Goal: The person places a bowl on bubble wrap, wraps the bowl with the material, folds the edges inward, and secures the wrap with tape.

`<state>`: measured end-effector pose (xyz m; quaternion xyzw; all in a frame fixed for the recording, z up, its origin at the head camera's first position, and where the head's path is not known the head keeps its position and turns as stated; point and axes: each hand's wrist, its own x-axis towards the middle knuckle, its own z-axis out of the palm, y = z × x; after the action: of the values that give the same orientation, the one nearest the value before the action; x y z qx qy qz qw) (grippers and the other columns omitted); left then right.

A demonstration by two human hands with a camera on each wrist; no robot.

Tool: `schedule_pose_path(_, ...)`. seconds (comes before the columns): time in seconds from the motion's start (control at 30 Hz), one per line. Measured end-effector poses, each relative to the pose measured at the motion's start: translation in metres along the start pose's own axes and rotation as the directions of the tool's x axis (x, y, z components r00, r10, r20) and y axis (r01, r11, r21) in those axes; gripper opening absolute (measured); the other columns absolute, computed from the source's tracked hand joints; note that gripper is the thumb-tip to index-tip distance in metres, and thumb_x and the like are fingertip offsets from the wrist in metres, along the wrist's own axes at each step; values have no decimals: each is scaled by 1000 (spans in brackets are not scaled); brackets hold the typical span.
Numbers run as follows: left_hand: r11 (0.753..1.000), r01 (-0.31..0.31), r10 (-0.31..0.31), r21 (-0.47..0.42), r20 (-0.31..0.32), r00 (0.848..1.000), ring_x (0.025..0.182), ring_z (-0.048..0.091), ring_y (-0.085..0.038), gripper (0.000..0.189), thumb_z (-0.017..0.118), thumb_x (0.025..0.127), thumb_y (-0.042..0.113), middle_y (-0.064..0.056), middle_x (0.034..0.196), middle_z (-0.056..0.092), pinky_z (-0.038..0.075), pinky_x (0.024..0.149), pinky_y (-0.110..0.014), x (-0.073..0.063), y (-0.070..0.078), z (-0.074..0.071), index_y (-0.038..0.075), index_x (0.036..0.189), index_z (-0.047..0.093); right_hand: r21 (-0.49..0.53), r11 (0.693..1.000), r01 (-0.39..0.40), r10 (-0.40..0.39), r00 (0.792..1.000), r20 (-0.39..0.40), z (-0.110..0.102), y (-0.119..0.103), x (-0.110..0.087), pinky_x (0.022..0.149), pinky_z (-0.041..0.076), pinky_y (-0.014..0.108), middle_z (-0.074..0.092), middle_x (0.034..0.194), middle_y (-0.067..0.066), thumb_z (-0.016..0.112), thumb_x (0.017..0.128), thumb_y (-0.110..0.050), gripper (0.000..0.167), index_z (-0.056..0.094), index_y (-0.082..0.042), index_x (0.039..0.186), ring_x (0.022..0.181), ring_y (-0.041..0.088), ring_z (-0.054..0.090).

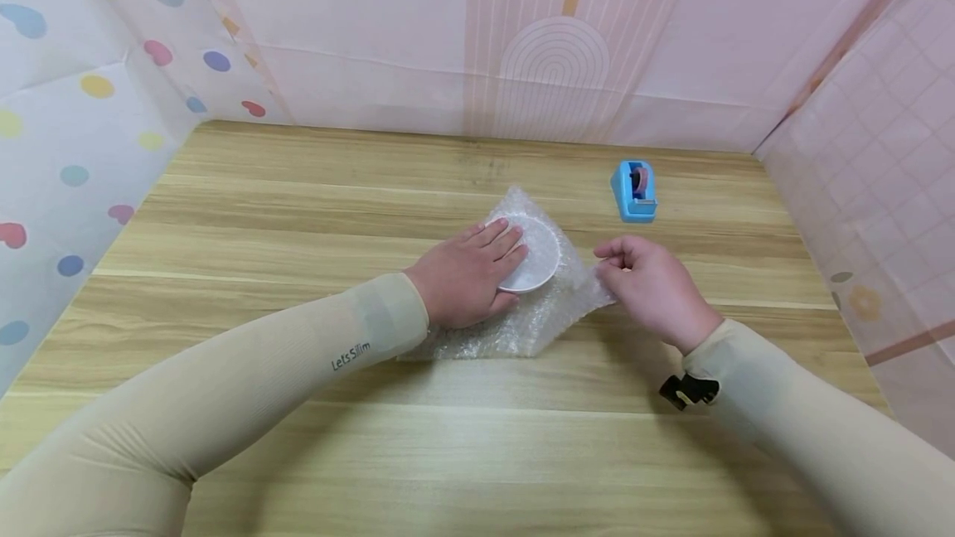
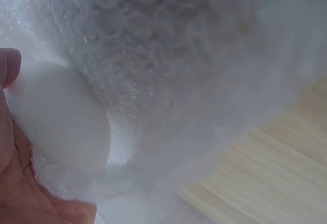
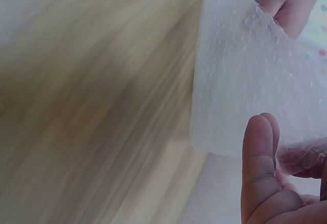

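A white round dish (image 1: 540, 259) lies on a sheet of clear bubble wrap (image 1: 507, 334) in the middle of the table. My left hand (image 1: 464, 278) rests on the dish with its fingers spread nearly straight across it. In the left wrist view, the dish's smooth white side (image 2: 61, 116) shows beside the palm, and bubble wrap (image 2: 153, 55) rises close by. At the sheet's right corner, my right hand (image 1: 656, 288) pinches the wrap between thumb and fingers, pulling it into a point. The right wrist view shows the wrap (image 3: 240, 81) stretched between both hands.
A blue tape dispenser (image 1: 634, 193) with a roll of tape stands behind the right hand. The wood-grain table (image 1: 313, 197) meets a pale pink patterned wall covering (image 1: 358, 40) at the back, with similar coverings at both sides.
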<state>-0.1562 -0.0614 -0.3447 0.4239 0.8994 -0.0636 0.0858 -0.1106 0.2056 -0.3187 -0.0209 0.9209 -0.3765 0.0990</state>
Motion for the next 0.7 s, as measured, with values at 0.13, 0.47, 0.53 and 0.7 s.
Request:
schedule_pose_path(0.13, 1000, 0, 0, -6, 9, 1000, 165, 15, -35, 72, 42, 110, 50, -17, 176, 20, 17, 136, -47, 0, 0, 0, 7, 166, 29, 72, 996, -46, 45, 999, 16, 0, -4, 6, 74, 58, 26, 73, 109, 13, 56, 104, -18, 36, 66, -1, 133, 87, 19, 66)
schedule_pose_path(0.47, 1000, -13, 13, -1, 19, 1000, 165, 13, -36, 69, 41, 110, 49, -17, 176, 19, 15, 136, -48, 0, 0, -2, 10, 166, 31, 334, 929, -158, 138, 987, 84, 5, -10, 20, 81, 60, 20, 67, 127, 17, 56, 107, -16, 33, 63, 1, 135, 97, 16, 67)
schedule_pose_path(0.53, 1000, -13, 13, -4, 27, 1000, 165, 12, -36, 69, 41, 110, 49, -17, 176, 18, 14, 136, -47, 0, 0, -2, 10, 167, 31, 427, 886, -180, 144, 983, 114, 7, -11, 22, 83, 61, 19, 65, 130, 18, 56, 107, -14, 34, 61, 4, 136, 98, 14, 67)
schedule_pose_path(0.7, 1000, -11, 11, -6, 59, 998, 165, 9, -34, 69, 38, 111, 51, -15, 177, 13, 12, 137, -47, 1, -1, -3, 13, 168, 28, 645, 731, -220, 131, 974, 184, 10, -14, 24, 91, 63, 21, 61, 129, 13, 51, 109, -9, 31, 55, 8, 135, 102, 14, 67)
